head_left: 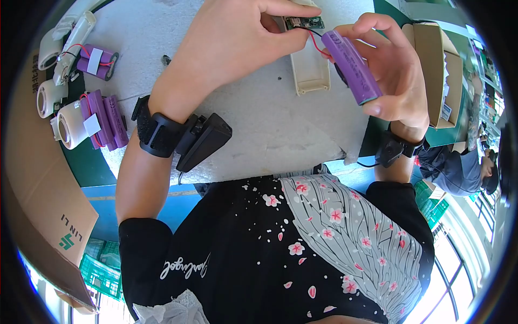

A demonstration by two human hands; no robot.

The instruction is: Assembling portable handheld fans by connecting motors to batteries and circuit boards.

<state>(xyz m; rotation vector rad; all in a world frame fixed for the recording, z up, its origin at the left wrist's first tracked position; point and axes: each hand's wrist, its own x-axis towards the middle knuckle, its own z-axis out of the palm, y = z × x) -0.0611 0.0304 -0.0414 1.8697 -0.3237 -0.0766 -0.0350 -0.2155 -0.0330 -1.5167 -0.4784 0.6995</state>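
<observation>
Keeping slack in the red wire [315, 44] seemed wise while the left hand [245, 35] pinched the green circuit board [305, 22] over the cream casing [312, 74] and the right hand [398, 70] gripped the purple battery [352, 67] near the right edge of the surface [270, 127].

Open tabletop [259, 129] centre, casing [312, 74] ahead, batteries [110, 119] left
</observation>
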